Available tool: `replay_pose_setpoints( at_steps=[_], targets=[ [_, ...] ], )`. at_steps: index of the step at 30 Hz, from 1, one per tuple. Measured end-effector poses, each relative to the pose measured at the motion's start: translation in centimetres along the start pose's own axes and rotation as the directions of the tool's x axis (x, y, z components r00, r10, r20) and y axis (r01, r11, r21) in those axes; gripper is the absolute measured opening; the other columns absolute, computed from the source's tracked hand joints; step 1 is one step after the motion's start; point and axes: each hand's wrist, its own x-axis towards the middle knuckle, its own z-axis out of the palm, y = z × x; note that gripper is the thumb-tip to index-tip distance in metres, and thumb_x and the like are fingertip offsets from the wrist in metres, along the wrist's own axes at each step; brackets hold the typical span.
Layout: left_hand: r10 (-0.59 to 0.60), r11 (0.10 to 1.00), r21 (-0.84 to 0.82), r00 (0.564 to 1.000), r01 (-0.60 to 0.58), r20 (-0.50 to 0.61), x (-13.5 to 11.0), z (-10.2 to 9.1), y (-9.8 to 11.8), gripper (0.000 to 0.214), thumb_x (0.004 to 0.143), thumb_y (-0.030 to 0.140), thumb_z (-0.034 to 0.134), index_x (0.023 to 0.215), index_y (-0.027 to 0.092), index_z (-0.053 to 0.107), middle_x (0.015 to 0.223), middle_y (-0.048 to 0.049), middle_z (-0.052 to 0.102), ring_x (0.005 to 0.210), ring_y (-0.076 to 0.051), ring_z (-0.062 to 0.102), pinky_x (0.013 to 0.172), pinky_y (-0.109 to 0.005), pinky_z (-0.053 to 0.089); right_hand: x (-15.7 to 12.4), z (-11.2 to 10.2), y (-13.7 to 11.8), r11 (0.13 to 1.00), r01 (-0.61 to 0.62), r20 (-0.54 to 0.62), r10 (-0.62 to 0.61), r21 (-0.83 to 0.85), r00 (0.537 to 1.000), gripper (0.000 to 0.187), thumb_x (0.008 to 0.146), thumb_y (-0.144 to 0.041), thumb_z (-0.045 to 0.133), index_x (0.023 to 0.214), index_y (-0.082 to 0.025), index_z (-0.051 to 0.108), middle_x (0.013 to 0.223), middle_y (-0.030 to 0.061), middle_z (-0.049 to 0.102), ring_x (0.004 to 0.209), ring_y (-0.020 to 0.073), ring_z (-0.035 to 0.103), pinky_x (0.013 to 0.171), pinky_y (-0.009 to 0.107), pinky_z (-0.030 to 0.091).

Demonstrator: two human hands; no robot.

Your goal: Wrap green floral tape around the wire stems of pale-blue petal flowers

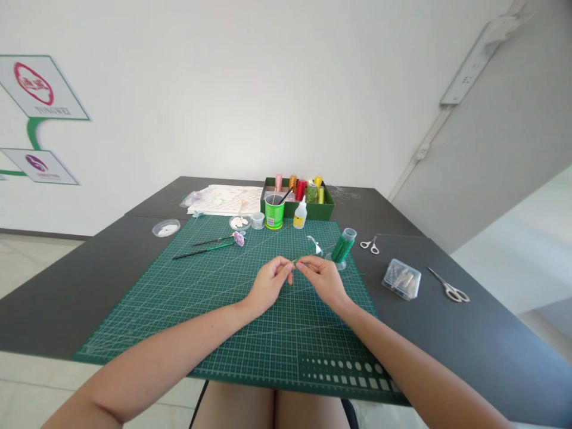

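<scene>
My left hand [270, 280] and my right hand [324, 277] meet above the green cutting mat [214, 298]. Their fingertips are pinched on a short stretch of green thread [295, 262], most of it covered by the fingers. Just right of my right hand, a spool of green thread [343, 246] leans on a clear round base. A small white piece with a thin tail [315, 245] lies behind my right hand. To the left rest two thin dark stems, one with a lilac flower [239, 238] at its end.
Behind stand a green tin [274, 213], a glue bottle [300, 213] and a green box [328, 211] of colored spools. Small scissors [370, 244], a clear plastic case [401, 279] and larger scissors [450, 287] lie right. Dishes of white pieces [166, 228] sit left.
</scene>
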Motion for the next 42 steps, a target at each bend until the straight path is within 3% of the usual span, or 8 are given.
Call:
replay_pose_setpoints(
  at_steps=[7,15,21,24,28,36,42],
  targets=[
    [0.003,0.999,0.049,0.997,0.001,-0.074,0.4,-0.5,0.3,0.031,0.094,0.047,0.053,0.081,0.019,0.058,0.065,0.0017,0.061,0.063,-0.015,0.055,0.069,-0.029,0.043,-0.5,-0.2,-0.1,0.977,0.135,0.018,-0.134,-0.167,0.991,0.037,0.089,-0.043,0.057,0.087,-0.015,0.081,0.051,-0.0064,0.029,0.05,0.0108,0.026,0.052,0.029,0.022],
    [0.012,0.981,0.192,0.999,-0.003,-0.046,0.4,-1.1,0.2,0.025,0.096,0.041,0.05,0.084,0.02,0.059,0.069,0.0013,0.065,0.063,-0.016,0.058,0.066,-0.028,0.042,-0.8,-1.1,-0.9,0.978,0.144,0.106,-0.129,-0.148,0.986,0.034,0.09,-0.041,0.059,0.086,-0.015,0.08,0.051,-0.0071,0.027,0.05,0.0103,0.024,0.052,0.028,0.021],
    [0.011,0.905,0.425,0.999,-0.033,0.053,0.4,-1.6,0.2,0.021,0.1,0.034,0.048,0.087,0.022,0.058,0.072,0.0026,0.07,0.068,-0.017,0.064,0.07,-0.029,0.041,-1.0,-2.3,-2.2,0.998,0.017,0.158,-0.026,0.053,0.987,0.038,0.082,-0.052,0.07,0.082,-0.016,0.08,0.05,-0.0057,0.033,0.05,0.0098,0.024,0.049,0.027,0.02],
    [-0.028,0.879,0.476,0.994,-0.024,0.103,0.3,-1.5,0.3,0.018,0.101,0.032,0.049,0.087,0.023,0.058,0.072,0.0036,0.071,0.068,-0.017,0.065,0.069,-0.028,0.04,-1.0,-3.2,-2.6,0.99,-0.006,0.164,-0.018,0.143,0.986,0.04,0.08,-0.055,0.075,0.084,-0.015,0.082,0.05,-0.0046,0.038,0.051,0.009,0.024,0.048,0.027,0.018],
    [-0.062,0.856,0.516,0.982,-0.039,0.177,0.0,-1.0,0.8,0.018,0.101,0.029,0.049,0.087,0.023,0.058,0.072,0.0045,0.072,0.067,-0.017,0.065,0.068,-0.027,0.04,-0.8,-4.3,-2.8,0.973,-0.006,0.132,-0.025,0.231,0.991,0.039,0.08,-0.052,0.076,0.089,-0.015,0.084,0.049,-0.0065,0.032,0.049,0.0075,0.02,0.048,0.026,0.015],
    [-0.072,0.846,0.52,0.939,-0.121,0.336,-1.0,-0.4,1.3,0.016,0.102,0.027,0.052,0.089,0.023,0.06,0.073,0.0058,0.073,0.067,-0.015,0.066,0.068,-0.025,0.041,-0.5,-5.3,-2.9,0.985,0.066,0.094,-0.082,0.159,0.992,0.038,0.085,-0.048,0.072,0.098,-0.016,0.086,0.049,-0.0057,0.034,0.05,0.0094,0.026,0.049,0.027,0.025],
    [-0.052,0.855,0.488,0.909,-0.173,0.414,-1.4,-0.1,1.4,0.017,0.103,0.027,0.053,0.089,0.022,0.061,0.074,0.005,0.075,0.068,-0.015,0.069,0.069,-0.024,0.043,-0.2,-5.6,-2.7,0.995,0.081,0.113,-0.086,0.054,0.99,0.037,0.089,-0.043,0.067,0.105,-0.016,0.085,0.049,-0.0054,0.032,0.05,0.0095,0.024,0.045,0.025,0.019]
  ],
)
